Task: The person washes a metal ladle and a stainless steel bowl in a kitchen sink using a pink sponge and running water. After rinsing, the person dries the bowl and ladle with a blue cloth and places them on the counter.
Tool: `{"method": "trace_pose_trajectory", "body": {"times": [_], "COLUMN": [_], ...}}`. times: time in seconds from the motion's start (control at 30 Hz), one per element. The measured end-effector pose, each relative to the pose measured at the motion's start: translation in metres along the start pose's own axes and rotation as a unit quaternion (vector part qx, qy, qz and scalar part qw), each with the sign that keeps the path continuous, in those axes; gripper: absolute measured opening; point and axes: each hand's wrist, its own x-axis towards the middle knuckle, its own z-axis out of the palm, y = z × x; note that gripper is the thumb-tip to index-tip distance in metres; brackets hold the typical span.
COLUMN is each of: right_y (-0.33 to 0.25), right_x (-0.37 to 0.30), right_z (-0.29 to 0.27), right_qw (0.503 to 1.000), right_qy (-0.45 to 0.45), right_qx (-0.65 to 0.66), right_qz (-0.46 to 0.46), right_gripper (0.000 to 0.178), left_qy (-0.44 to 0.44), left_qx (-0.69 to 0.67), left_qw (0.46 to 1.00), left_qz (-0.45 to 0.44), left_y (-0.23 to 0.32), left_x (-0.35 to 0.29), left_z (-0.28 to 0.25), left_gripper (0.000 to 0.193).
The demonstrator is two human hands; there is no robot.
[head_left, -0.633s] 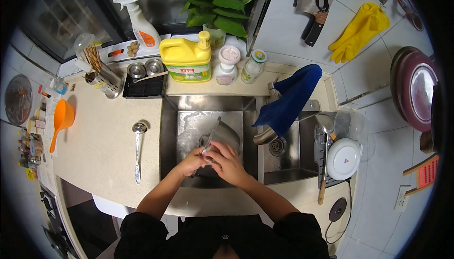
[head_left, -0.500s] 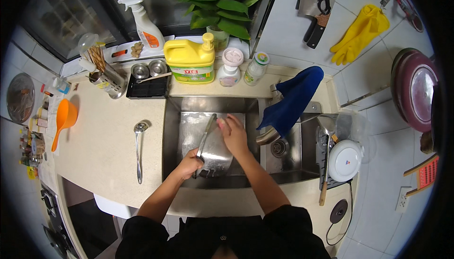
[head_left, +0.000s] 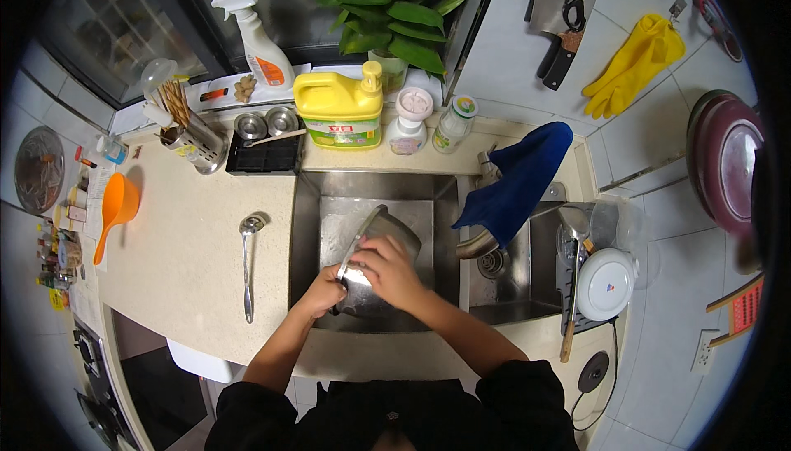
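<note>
Over the large sink basin [head_left: 307, 229], the left hand [head_left: 324, 292] is clamped on the rim of a tilted metal pot [head_left: 361, 294]; just right of that grip, the right hand [head_left: 386, 270] lies across the pot, fingers bent, whether gripping I cannot tell; left of both hands lies a ladle [head_left: 248, 274], and to their right hangs a blue cloth [head_left: 523, 187]

A silvery metal pot [head_left: 362, 293], round and deep-sided, was tipped on its side within the larger, left basin [head_left: 304, 237] of 2. Its mouth faced left, its rim slanting from lower left to upper right, and its body bulged to the right. The lower wall shone brightly; the upper wall looked duller grey. Its middle was partly covered.
</note>
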Motion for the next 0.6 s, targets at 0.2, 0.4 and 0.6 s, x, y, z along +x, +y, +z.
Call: {"method": "trace_pose_trajectory", "body": {"times": [0.2,0.4,0.6], "right_y": [0.087,0.148,0.061], "right_x": [0.032,-0.093,-0.134], "right_z": [-0.025,-0.002,0.054], "right_qw": [0.879,0.527,0.617], "right_qy": [-0.111,0.124,0.363], "right_qx": [0.240,0.633,0.477], "right_qz": [0.398,0.553,0.510], "right_gripper": [0.021,0.033,0.037], "left_qy": [0.004,0.026,0.116], "left_qx": [-0.079,-0.341,-0.427], "left_qw": [0.997,0.940,0.897], "left_qz": [0.000,-0.027,0.022], "left_y": [0.010,0.022,-0.044], "left_x": [-0.010,-0.009,0.025], "left_z": [-0.013,-0.010,-0.001], "left_gripper": [0.048,0.063,0.050]}}
